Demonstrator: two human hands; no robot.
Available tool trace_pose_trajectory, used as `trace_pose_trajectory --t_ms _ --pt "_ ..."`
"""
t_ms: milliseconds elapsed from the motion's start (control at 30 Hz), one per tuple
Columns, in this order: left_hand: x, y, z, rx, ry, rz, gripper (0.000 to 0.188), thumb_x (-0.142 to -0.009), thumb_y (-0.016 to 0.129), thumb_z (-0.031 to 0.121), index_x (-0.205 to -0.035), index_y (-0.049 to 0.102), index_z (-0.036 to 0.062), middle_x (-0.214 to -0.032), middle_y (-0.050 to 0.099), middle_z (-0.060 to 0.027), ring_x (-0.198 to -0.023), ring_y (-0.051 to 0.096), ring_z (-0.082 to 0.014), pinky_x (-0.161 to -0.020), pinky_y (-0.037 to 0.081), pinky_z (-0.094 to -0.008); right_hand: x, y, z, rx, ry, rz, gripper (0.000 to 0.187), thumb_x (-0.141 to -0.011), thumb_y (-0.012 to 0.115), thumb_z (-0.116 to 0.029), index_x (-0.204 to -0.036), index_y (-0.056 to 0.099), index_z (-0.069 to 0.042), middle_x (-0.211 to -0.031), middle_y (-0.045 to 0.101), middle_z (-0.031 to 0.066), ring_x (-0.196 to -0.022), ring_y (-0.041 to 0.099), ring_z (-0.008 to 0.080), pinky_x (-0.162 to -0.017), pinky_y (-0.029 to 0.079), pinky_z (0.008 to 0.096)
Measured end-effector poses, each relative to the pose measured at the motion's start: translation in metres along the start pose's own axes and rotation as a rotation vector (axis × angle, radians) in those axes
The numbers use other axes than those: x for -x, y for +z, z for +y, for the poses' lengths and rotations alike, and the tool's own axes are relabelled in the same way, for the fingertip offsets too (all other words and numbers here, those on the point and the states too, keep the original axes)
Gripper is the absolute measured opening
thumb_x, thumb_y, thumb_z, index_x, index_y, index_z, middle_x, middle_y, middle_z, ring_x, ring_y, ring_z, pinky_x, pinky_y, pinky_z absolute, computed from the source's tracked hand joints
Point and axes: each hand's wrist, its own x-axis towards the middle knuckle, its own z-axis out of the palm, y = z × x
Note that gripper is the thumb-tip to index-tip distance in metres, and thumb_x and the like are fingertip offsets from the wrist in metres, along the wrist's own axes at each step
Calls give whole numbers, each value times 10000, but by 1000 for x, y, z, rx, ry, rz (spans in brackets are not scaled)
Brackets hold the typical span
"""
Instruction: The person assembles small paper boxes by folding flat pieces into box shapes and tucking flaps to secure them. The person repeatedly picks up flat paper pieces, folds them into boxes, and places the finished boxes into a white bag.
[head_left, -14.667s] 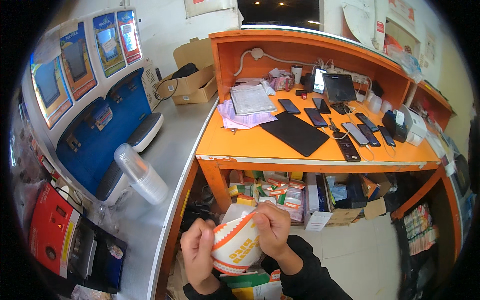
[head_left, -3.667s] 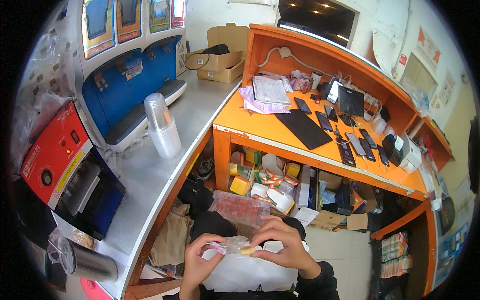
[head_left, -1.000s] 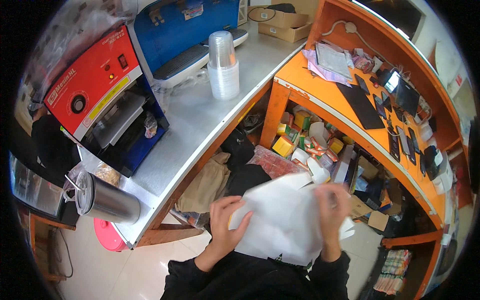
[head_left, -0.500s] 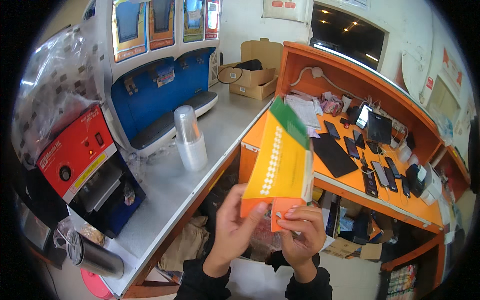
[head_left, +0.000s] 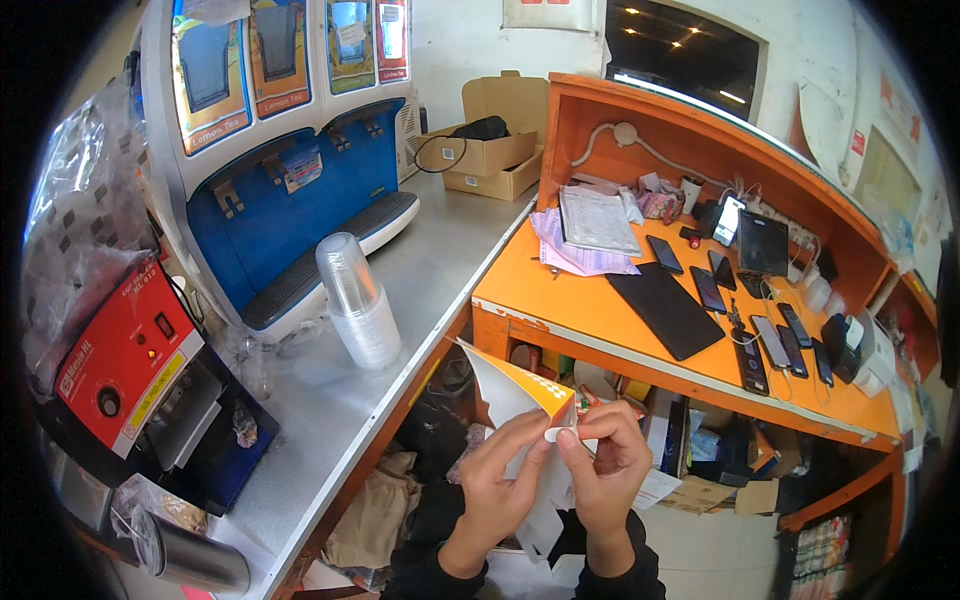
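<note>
A printed cardboard food box (head_left: 535, 385), yellow and orange outside and white inside, is partly folded and held up in front of me. Its open side faces me, with white flaps hanging down between my wrists. My left hand (head_left: 497, 492) grips the left wall, its thumb near a small white tab. Opposite it, my right hand (head_left: 607, 465) pinches the corner by that tab between thumb and fingers. The fingertips of both hands nearly meet there. Part of the box is hidden behind my fingers.
On the metal counter at left stand a stack of clear plastic cups (head_left: 360, 310), a red cup-sealing machine (head_left: 125, 370), a steel tumbler (head_left: 195, 550) and a blue-fronted drink dispenser (head_left: 270, 220). Several phones (head_left: 708, 290) and a black tablet-like slab (head_left: 665, 310) lie on the orange desk (head_left: 520, 270).
The box has turned and dropped lower, so its white inside shows instead of its yellow and green outside. Both hands still hold it, now with fingertips closer together at one corner.
</note>
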Motion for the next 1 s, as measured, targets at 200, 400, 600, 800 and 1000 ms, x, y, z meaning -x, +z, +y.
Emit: trace_pose_trajectory --t_ms 200,400,600,800,1000 --pt "-4 -20 25 83 -47 -85 201 -811 611 -18 -1010 630 -42 -966 649 -165 -889 637 -231 -779 486 -295 10 6 -14 119 -109 71 114 -703 701 28 -736 598 -9 -762 548 74 -715 521 149 -636 408 240" --pt "4 -39 49 85 -15 -151 196 -799 632 -14 -993 637 -38 -918 654 -144 -861 633 -218 -760 484 -291 21 9 -37 177 -219 104 106 -707 701 27 -738 606 -9 -775 569 78 -734 540 163 -676 423 261" --pt "4 -59 41 396 -107 -138 217 -772 665 -45 -986 629 -48 -896 658 -118 -912 626 -174 -771 503 -276 34 21 -50 110 -174 -4 116 -697 719 18 -771 635 -15 -773 588 84 -743 560 185 -692 434 274" --pt "2 -50 23 797 -277 18 189 -787 633 -87 -973 608 -65 -1005 606 -131 -958 618 -203 -829 525 -286 44 34 -33 626 -392 -61 289 -712 671 6 -997 629 -10 -1007 584 171 -916 572 309 -800 453 363" --pt "-5 -53 0 655 -359 78 146 -815 629 -44 -936 549 -24 -944 632 -94 -893 616 -133 -763 492 -232 49 45 -11 667 -327 -262 407 -766 592 -23 -1171 564 4 -1168 523 194 -1080 512 360 -939 398 438"
